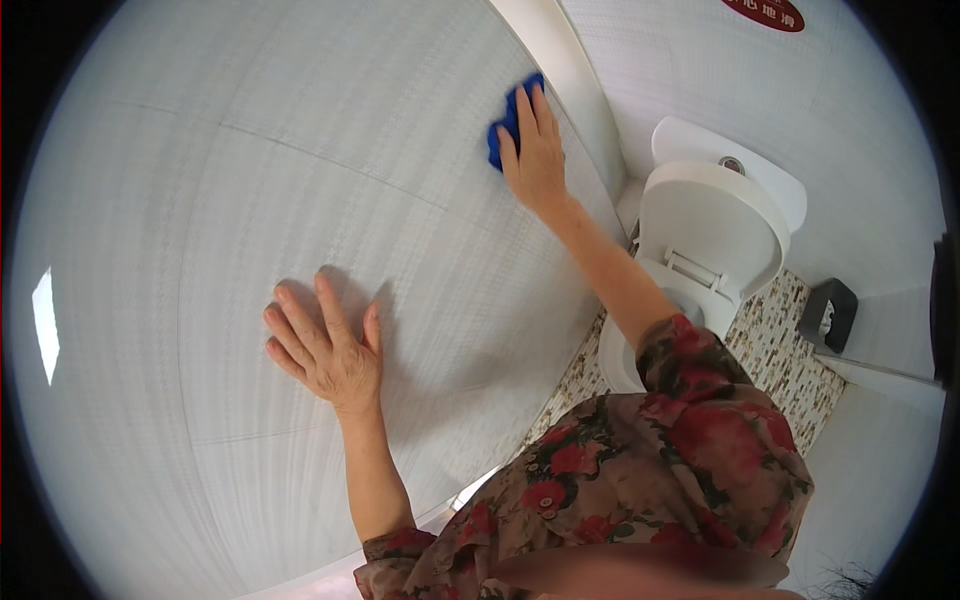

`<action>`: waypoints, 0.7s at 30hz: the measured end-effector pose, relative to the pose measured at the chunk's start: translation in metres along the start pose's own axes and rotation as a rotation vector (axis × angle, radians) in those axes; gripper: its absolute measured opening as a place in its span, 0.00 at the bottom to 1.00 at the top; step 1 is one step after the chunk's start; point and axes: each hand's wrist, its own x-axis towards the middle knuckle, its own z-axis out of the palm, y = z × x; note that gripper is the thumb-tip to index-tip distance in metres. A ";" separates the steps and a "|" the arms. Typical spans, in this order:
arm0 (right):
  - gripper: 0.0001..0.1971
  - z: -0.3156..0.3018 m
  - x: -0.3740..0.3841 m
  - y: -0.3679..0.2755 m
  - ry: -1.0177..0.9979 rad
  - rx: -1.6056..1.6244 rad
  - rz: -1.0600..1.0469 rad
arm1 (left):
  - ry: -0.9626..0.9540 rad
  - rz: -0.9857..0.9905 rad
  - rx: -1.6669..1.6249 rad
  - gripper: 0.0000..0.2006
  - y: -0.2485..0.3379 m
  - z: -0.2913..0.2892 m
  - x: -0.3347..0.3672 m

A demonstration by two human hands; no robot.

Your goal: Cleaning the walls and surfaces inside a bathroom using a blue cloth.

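A blue cloth (511, 126) lies pressed flat against the pale grey tiled wall (300, 210), close to the wall's far right edge. My right hand (537, 160) is on top of it, fingers stretched toward the corner and holding the cloth to the surface. Part of the cloth is hidden beneath the palm and fingers. Lower and to the left, my left hand (328, 345) rests on the same wall with its fingers spread. Nothing is in it, and a soft shadow falls beside it.
To the right stands a white toilet (715, 225) with its lid raised, under my right arm. Brown and white mosaic flooring (780, 330) surrounds it. A dark grey bin or holder (828, 315) sits by the right wall. A red oval sign (765, 12) is at the top.
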 end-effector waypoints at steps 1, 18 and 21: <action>0.30 0.000 0.019 -0.001 0.033 -0.018 -0.069 | -0.007 0.004 0.004 0.31 -0.002 -0.002 0.000; 0.28 0.010 0.075 -0.002 0.143 0.058 -0.196 | -0.010 0.020 0.079 0.32 0.003 0.005 -0.001; 0.32 0.015 0.154 -0.065 0.190 0.027 -0.442 | -0.005 0.031 0.098 0.31 0.001 0.008 -0.003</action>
